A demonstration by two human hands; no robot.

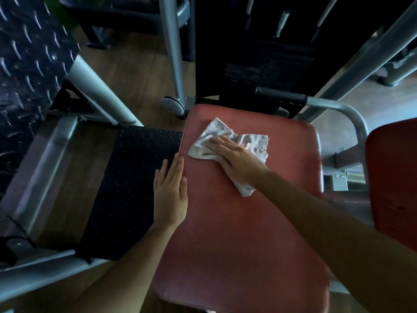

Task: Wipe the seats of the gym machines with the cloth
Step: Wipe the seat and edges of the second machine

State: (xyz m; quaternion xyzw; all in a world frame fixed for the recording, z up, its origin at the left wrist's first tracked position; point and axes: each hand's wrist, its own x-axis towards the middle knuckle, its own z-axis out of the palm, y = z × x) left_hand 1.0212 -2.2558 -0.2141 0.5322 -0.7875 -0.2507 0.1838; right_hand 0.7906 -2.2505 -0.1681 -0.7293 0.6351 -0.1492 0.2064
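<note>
Head view: right hand flat on cloth atop seat.

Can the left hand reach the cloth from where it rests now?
Probably yes. The left hand lies flat on the red seat, at its left edge; only bare seat lies between it and the cloth. The right hand presses the cloth's middle, but its left corner is uncovered.

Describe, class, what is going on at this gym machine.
A person is wiping the red seat pad with a whitish cloth. The right hand presses flat on the cloth near the pad's far end. The left hand rests flat, fingers straight, along the pad's left edge.
</note>
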